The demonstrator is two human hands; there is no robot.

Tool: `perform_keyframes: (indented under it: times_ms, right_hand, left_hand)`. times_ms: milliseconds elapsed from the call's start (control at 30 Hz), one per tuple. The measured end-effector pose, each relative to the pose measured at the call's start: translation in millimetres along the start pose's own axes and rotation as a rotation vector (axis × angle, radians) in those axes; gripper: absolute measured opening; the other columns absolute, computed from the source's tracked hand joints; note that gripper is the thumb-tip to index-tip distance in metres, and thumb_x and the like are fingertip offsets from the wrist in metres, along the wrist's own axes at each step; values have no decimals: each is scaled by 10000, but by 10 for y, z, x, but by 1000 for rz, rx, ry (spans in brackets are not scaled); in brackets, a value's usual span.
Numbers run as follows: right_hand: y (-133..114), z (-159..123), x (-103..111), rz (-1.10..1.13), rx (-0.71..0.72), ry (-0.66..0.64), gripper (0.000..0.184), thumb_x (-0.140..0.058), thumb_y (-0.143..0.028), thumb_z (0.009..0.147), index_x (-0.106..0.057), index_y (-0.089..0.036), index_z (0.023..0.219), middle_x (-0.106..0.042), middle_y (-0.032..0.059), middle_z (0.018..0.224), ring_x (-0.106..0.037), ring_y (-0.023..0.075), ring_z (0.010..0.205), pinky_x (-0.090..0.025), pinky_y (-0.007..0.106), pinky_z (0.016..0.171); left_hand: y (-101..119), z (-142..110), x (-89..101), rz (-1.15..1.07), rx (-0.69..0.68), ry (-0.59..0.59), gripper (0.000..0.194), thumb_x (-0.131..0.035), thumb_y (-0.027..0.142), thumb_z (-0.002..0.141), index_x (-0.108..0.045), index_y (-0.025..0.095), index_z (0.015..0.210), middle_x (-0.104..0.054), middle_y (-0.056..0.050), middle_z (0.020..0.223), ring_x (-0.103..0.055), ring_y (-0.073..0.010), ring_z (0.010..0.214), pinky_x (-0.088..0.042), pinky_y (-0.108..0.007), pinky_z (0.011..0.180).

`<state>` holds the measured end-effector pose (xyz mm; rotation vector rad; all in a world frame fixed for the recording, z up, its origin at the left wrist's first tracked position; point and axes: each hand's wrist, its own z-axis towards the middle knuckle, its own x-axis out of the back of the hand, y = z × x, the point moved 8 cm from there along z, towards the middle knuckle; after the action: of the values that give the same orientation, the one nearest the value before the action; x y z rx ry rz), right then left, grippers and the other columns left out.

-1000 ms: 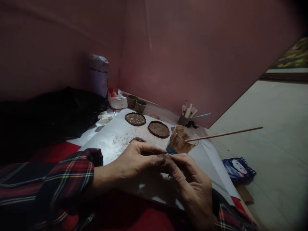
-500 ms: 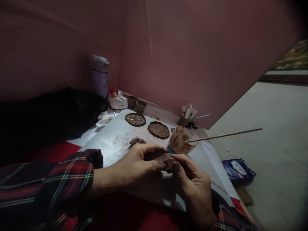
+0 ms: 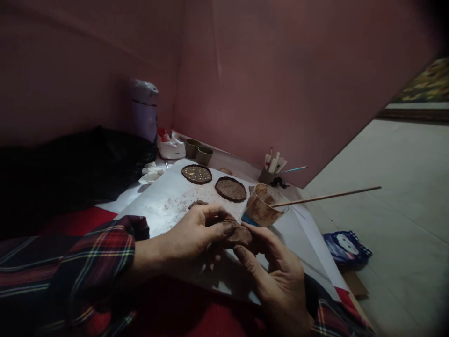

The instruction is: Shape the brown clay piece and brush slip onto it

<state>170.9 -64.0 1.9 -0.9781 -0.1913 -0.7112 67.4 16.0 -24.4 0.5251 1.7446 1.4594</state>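
A lump of brown clay [image 3: 240, 237] is between my two hands, above the front part of the white sheet [image 3: 157, 206]. My left hand [image 3: 201, 229] grips it from the left, thumb on top and fingers beneath. My right hand [image 3: 275, 262] holds its right side between thumb and fingers. Behind my left hand, part of another clay lump [image 3: 197, 204] shows on the sheet; the rest is hidden. Farther back lie two flat clay discs with raised rims: a plain one [image 3: 230, 189] and one with yellow specks [image 3: 197, 174].
A clay-smeared clear cup [image 3: 264, 210] with a long wooden stick [image 3: 333, 195] stands just beyond my right hand. Two small pots [image 3: 204, 155], a white bag [image 3: 171, 145] and a holder with pens [image 3: 268, 175] are at the back. A black plastic bag [image 3: 80, 164] fills the left.
My right thumb has moved back from the clay's top to its near edge, and more of the lump's smooth surface shows. My left hand has shifted slightly, covering more of the lump behind it.
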Motion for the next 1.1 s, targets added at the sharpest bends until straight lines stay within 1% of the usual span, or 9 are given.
perform_keyframes:
  times_ms: [100, 300, 433, 567, 733, 833, 933, 1000, 1100]
  right_hand:
    - [38, -11, -4, 71, -38, -19, 242, -648, -241, 836, -638, -253, 1078, -700, 16, 941, -670, 167, 828, -543, 267, 691]
    - [48, 1, 9, 124, -73, 2, 196, -658, -252, 830, -675, -247, 1026, -721, 22, 925, -687, 177, 830, -550, 264, 692]
    - [78, 32, 28, 233, -143, 53, 201, -662, -296, 823, -688, -248, 1017, -741, 24, 949, -701, 171, 818, -566, 258, 715]
    - [129, 60, 36, 298, -257, 71, 175, -655, -337, 823, -713, -224, 944, -752, 36, 907, -703, 164, 820, -567, 226, 724]
    - [176, 81, 45, 350, -309, 87, 175, -664, -335, 814, -723, -225, 937, -754, 42, 931, -701, 173, 852, -566, 239, 757]
    - [198, 87, 53, 353, -317, 102, 175, -680, -330, 801, -725, -226, 935, -755, 40, 928, -703, 174, 847, -567, 243, 756]
    - [211, 85, 37, 348, -330, 78, 182, -685, -344, 796, -726, -224, 926, -757, 40, 919, -704, 177, 839, -567, 241, 747]
    - [216, 79, 34, 346, -334, 65, 189, -682, -355, 797, -726, -225, 926, -756, 40, 919, -702, 177, 842, -565, 240, 750]
    - [218, 63, 34, 347, -330, 50, 182, -671, -357, 810, -723, -235, 934, -751, 30, 943, -694, 167, 864, -555, 225, 768]
  left_hand:
    - [15, 4, 5, 55, 4, 6, 222, -644, 364, 817, -608, 150, 866, -591, 17, 642, -496, -56, 429, -418, -161, 414]
    - [4, -5, -21, 37, 22, -30, 247, -660, 378, 801, -630, 146, 883, -614, 8, 662, -521, -68, 422, -448, -180, 419]
    - [-1, -11, -53, 11, 23, -83, 319, -634, 432, 816, -655, 163, 987, -670, -26, 816, -574, -76, 493, -483, -191, 475]
    - [54, -9, -66, 111, -17, -102, 361, -620, 456, 822, -674, 192, 1063, -685, -55, 996, -569, -66, 540, -462, -175, 487]
    - [75, 9, -82, 175, -40, -103, 386, -671, 428, 787, -656, 199, 1097, -639, -10, 867, -515, -60, 565, -445, -171, 519]
    - [80, 7, -61, 220, -66, -62, 404, -663, 410, 796, -617, 199, 1138, -600, 14, 783, -521, -80, 598, -440, -182, 538]
    - [89, -11, -73, 268, -76, -62, 364, -643, 418, 809, -633, 150, 1054, -579, 13, 727, -522, -92, 605, -429, -187, 535]
    - [94, -24, -94, 298, -66, -80, 367, -632, 444, 810, -642, 125, 991, -570, 15, 692, -504, -82, 545, -410, -187, 496]
    - [112, -36, -90, 316, -52, -60, 358, -623, 446, 816, -646, 118, 957, -555, 30, 643, -475, -61, 483, -371, -173, 455]
